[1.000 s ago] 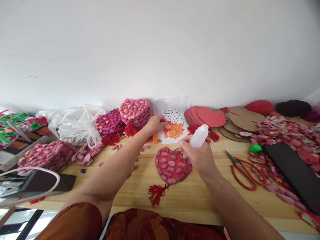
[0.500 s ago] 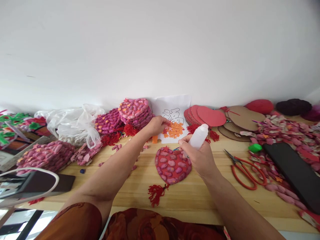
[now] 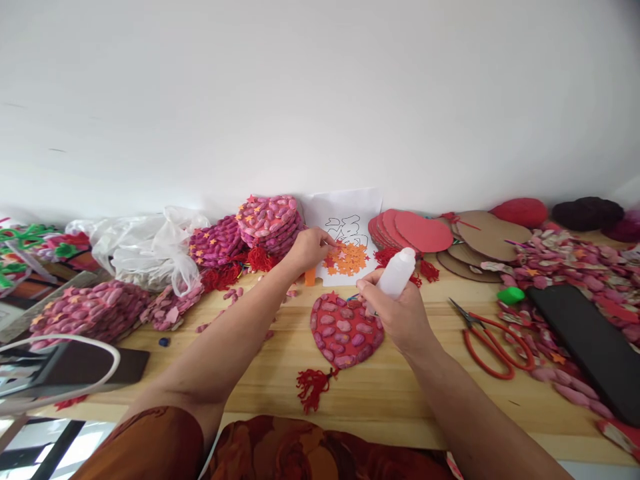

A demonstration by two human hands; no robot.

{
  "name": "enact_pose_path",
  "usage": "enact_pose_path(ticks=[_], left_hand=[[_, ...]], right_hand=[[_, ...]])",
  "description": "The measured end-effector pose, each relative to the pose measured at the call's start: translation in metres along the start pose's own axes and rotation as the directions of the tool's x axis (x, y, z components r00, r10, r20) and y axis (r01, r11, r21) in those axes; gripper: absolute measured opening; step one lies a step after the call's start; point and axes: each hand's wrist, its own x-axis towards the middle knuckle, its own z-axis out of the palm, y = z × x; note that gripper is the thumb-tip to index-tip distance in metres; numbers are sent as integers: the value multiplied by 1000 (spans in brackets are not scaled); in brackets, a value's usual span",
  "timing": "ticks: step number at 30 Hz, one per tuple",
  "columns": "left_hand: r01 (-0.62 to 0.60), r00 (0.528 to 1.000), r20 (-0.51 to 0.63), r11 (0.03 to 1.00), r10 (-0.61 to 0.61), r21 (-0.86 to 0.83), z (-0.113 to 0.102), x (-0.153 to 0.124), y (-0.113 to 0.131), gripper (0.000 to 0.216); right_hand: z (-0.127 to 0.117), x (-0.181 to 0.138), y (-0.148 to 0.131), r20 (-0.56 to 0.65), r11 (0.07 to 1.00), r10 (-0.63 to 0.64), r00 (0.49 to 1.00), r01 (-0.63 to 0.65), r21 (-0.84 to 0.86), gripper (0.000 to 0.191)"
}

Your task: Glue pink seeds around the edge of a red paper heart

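Observation:
My right hand (image 3: 397, 313) is wrapped round a white squeeze bottle (image 3: 399, 272), tilted with its base up and its lower end hidden by the fingers. Just below it lies a red heart (image 3: 345, 331) covered with pink shells, a red star near its top left and a red tassel (image 3: 313, 389) at its tip. My left hand (image 3: 314, 248) reaches to the heap of small orange stars (image 3: 351, 260), fingertips pinched together at its left edge. Whether a star is between them is too small to tell. The stars rest on a white paper (image 3: 367, 203) with a drawn character.
Finished shell-covered pieces (image 3: 273, 220) are stacked left of the paper. Red hearts (image 3: 423, 231) and cardboard shapes (image 3: 493, 237) lie to the right. Orange-handled scissors (image 3: 495, 340), a black phone (image 3: 583, 347) and loose shells (image 3: 575, 267) fill the right side. A plastic bag (image 3: 145, 243) sits left.
My left hand has shifted very slightly at the star heap, its fingertips still at the edge. My right hand, the bottle and the heart stay nearly as they were.

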Motion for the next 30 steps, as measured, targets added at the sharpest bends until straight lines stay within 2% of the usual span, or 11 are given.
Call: enact_pose_path(ticks=[3,8,12,18,26,30], left_hand=[[42,999,18,995,-40,-89,-3,0,0,14],[92,996,45,961,-83,-261,0,2,-2,14],[131,991,49,939,-122,-317,1,3,-4,12],[142,985,-65,963,-161,-229,-1,17,-1,12],[166,980,-90,975,-180,-150,5,29,8,15],[136,980,-145,990,-139,-32,10,36,4,18]], right_hand=[[0,1,1,3,1000,-1,1000,1,0,26],[0,1,4,2,1000,2,1000,-2,-2,27],[0,1,5,10,1000,-7,1000,7,-9,26],[0,0,3,15,1000,-11,1000,11,-10,26],[1,-1,-1,11,1000,1,1000,-1,-2,27],[1,-1,1,19,1000,-2,1000,2,4,28]])
